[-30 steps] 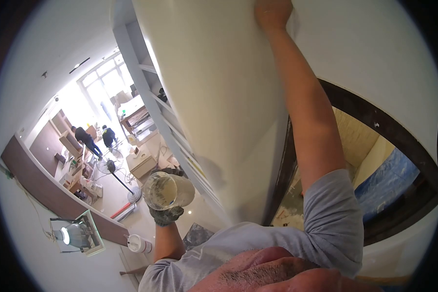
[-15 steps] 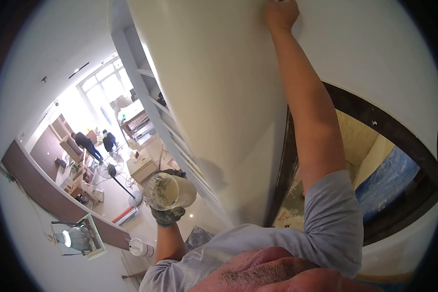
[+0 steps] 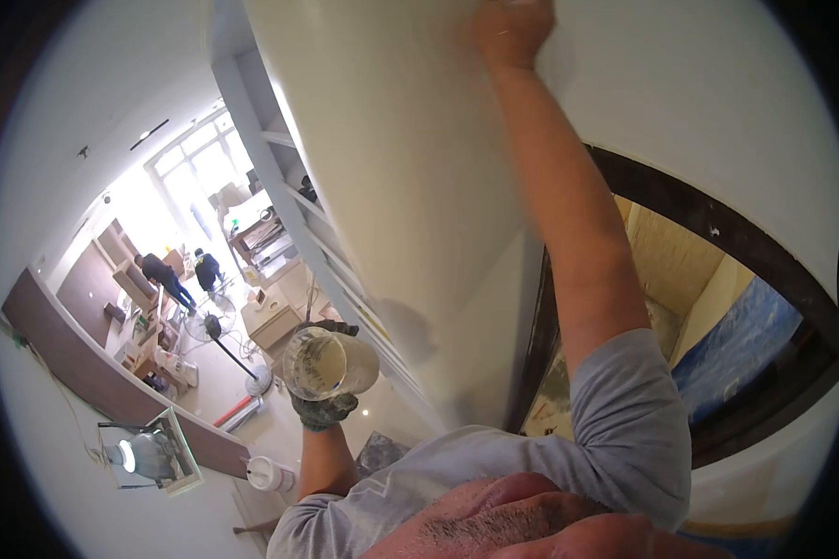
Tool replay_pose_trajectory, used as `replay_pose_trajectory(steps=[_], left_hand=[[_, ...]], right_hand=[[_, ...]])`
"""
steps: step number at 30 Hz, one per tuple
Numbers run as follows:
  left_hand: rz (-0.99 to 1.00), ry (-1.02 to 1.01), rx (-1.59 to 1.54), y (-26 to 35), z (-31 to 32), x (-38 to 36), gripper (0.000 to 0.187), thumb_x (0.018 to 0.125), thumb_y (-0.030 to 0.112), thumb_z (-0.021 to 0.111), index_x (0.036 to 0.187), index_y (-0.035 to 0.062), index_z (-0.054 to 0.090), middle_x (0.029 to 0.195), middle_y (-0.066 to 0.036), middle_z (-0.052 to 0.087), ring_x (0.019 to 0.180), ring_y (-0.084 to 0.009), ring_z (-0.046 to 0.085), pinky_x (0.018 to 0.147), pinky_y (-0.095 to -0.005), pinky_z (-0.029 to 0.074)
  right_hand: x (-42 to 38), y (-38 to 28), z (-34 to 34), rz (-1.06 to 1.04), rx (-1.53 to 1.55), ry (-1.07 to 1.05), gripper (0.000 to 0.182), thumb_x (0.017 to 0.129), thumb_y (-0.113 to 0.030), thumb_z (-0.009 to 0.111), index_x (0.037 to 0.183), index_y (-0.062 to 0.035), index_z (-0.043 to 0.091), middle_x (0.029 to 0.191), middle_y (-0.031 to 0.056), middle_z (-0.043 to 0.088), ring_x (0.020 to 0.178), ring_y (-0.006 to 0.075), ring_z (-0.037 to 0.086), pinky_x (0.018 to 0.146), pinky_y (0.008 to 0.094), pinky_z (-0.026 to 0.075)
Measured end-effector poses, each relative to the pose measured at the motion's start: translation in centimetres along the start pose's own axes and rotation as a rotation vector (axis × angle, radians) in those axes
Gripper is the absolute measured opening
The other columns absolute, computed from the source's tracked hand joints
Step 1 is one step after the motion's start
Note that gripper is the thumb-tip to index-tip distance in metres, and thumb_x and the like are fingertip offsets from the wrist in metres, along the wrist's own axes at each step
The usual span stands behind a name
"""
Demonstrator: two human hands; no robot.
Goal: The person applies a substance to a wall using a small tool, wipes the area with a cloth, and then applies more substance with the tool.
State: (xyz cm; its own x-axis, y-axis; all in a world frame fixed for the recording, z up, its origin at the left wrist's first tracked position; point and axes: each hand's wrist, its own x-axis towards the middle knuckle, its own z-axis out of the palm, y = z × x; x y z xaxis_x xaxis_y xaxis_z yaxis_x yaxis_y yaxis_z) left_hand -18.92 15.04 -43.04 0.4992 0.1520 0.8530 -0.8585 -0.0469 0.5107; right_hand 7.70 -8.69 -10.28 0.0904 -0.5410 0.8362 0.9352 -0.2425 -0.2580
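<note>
While the right hand (image 3: 511,30) presses, blurred, high against the white wall (image 3: 410,168), whether it holds a tool cannot be told. Lower down, the gloved left hand (image 3: 323,406) is clamped around a plastic cup (image 3: 328,363), its inside smeared with pale paste. Judging by the wall's even surface, most work looks done.

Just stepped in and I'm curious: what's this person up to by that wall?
The person's right hand is raised high and pressed against the pale wall, blurred as if moving. The gloved left hand holds a smeared plastic tub at chest height. A dark door frame stands beside the wall. Far off, two other people stand among boxes near a bright window.
</note>
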Motion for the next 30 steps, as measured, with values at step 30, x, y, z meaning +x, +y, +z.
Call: replay_pose_trajectory(steps=[30], left_hand=[[-0.038,0.004,0.148,-0.6,-1.7,-0.9,0.071,0.087,0.030,0.079,0.144,0.0055,0.045,0.135,-0.012,0.059,0.121,-0.0247,0.058,0.104,-0.0442,0.049]], right_hand=[[1.9,4.7,-1.1,0.153,-0.603,-0.590,0.061,0.100,-0.005,0.045,0.159,-0.0082,0.030,0.139,0.0302,0.043,0.125,0.0391,0.052,0.110,0.0419,0.045]])
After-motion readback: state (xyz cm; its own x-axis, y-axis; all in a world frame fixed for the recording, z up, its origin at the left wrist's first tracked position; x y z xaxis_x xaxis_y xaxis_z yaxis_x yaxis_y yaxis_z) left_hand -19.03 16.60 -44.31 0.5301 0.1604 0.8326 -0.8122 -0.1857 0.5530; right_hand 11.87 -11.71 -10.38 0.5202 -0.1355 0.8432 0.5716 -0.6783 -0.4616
